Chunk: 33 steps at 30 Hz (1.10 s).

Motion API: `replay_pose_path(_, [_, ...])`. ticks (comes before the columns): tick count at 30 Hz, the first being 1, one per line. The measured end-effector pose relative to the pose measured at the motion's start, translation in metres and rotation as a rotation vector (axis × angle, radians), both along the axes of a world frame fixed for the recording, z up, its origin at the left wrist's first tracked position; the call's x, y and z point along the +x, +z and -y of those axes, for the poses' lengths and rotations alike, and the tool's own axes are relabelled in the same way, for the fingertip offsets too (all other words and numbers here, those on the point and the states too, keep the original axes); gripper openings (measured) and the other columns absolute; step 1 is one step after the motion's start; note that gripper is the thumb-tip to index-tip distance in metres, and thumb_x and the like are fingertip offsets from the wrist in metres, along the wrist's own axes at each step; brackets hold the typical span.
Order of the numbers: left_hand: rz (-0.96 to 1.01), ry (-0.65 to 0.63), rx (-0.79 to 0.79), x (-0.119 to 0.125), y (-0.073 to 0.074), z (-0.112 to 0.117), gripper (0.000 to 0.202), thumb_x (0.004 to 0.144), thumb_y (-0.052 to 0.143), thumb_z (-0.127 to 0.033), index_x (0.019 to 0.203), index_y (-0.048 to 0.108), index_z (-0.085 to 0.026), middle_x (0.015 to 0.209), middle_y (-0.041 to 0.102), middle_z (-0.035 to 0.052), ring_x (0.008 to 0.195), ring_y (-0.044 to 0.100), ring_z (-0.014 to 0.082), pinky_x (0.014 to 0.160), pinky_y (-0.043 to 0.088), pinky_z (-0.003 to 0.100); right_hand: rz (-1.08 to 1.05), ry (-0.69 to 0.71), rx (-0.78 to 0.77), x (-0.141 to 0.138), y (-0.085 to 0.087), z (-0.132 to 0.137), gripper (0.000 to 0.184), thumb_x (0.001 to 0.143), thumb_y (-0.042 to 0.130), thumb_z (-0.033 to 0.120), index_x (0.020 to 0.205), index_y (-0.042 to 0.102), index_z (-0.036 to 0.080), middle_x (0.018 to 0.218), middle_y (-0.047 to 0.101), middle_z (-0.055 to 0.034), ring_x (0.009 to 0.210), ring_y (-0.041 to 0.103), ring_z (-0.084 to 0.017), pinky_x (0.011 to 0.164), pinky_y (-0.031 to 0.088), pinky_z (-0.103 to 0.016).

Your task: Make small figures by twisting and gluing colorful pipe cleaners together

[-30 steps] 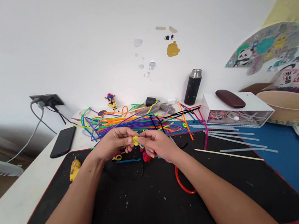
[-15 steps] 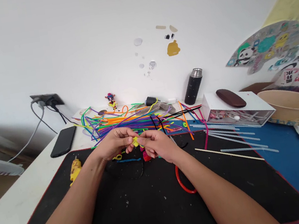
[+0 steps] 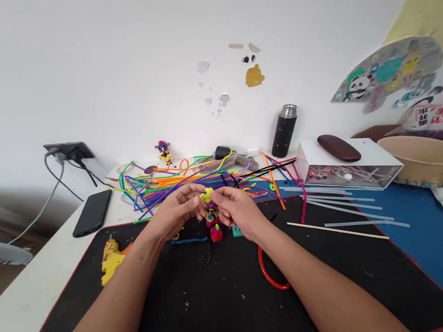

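A small yellow piece of bent chenille stem (image 3: pixel 208 194) is pinched in the fingertips of my right hand (image 3: pixel 238 208). Beside it on the left, my left hand (image 3: pixel 180 212) has its thumb and fingers apart; whether a fingertip touches the yellow piece I cannot make out. Below and between the hands lies a small colourful figure, with a pinkish-red part (image 3: pixel 216 234) at its lower end. A blue stem (image 3: pixel 190 240) lies on the black mat (image 3: pixel 234 308) near my left hand. Red scissor handles (image 3: pixel 267 273) show partly behind my right forearm.
A heap of coloured chenille stems (image 3: pixel 166 185) spreads behind the hands. A yellow glue gun (image 3: pixel 111 260) and a phone (image 3: pixel 92 213) are at left. At right are glue sticks (image 3: pixel 352 204), a wooden stick (image 3: pixel 335 230), a black flask (image 3: pixel 285 131) and a white box (image 3: pixel 373 151).
The yellow piece has risen slightly and moved right with my right hand. My left fingers have loosened and spread from it. More of the figure below now shows.
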<state>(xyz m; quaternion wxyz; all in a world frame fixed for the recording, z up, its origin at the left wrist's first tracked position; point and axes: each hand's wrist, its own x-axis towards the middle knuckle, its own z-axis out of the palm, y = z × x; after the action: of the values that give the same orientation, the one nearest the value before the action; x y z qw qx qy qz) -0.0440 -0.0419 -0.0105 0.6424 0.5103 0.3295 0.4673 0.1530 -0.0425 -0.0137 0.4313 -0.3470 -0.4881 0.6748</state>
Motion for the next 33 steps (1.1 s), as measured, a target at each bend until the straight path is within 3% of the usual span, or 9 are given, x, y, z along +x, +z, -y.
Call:
replay_pose_path(3, [-0.082, 0.05, 0.033, 0.005, 0.003, 0.002, 0.041, 0.075, 0.093, -0.036, 0.101, 0.069, -0.015, 0.079, 0.071, 0.0016, 0.064, 0.067, 0.0135, 0.058, 0.052, 0.022, -0.005, 0.007, -0.008, 0.0, -0.001, 0.0, 0.046, 0.078, 0.08, 0.061, 0.089, 0.064, 0.019, 0.049, 0.044, 0.011, 0.037, 0.041, -0.007, 0.038, 0.022, -0.022])
replay_pose_path(9, [-0.175, 0.123, 0.104, 0.008, 0.006, 0.003, 0.034, 0.08, 0.087, -0.039, 0.093, 0.068, -0.015, 0.073, 0.067, 0.0, 0.064, 0.063, 0.0128, 0.059, 0.05, 0.023, -0.014, 0.033, -0.01, -0.001, -0.003, 0.001, 0.046, 0.077, 0.081, 0.059, 0.093, 0.063, 0.02, 0.05, 0.046, 0.0111, 0.038, 0.04, -0.007, 0.038, 0.022, -0.022])
replay_pose_path(19, [-0.356, 0.112, 0.169, 0.012, 0.011, 0.008, 0.038, 0.076, 0.088, -0.044, 0.091, 0.067, -0.016, 0.072, 0.065, -0.0019, 0.061, 0.059, 0.0124, 0.059, 0.05, 0.025, 0.043, -0.011, 0.058, -0.001, -0.002, -0.002, 0.045, 0.083, 0.073, 0.063, 0.093, 0.061, 0.021, 0.049, 0.049, 0.0102, 0.036, 0.041, -0.008, 0.038, 0.025, -0.022])
replay_pose_path(33, [-0.264, 0.124, 0.125, 0.015, 0.012, 0.007, 0.037, 0.073, 0.091, -0.041, 0.086, 0.068, -0.015, 0.069, 0.069, 0.0003, 0.062, 0.066, 0.015, 0.06, 0.053, 0.025, 0.062, -0.013, 0.067, -0.001, -0.002, -0.001, 0.044, 0.083, 0.073, 0.061, 0.091, 0.062, 0.02, 0.05, 0.049, 0.0096, 0.037, 0.041, -0.008, 0.038, 0.026, -0.022])
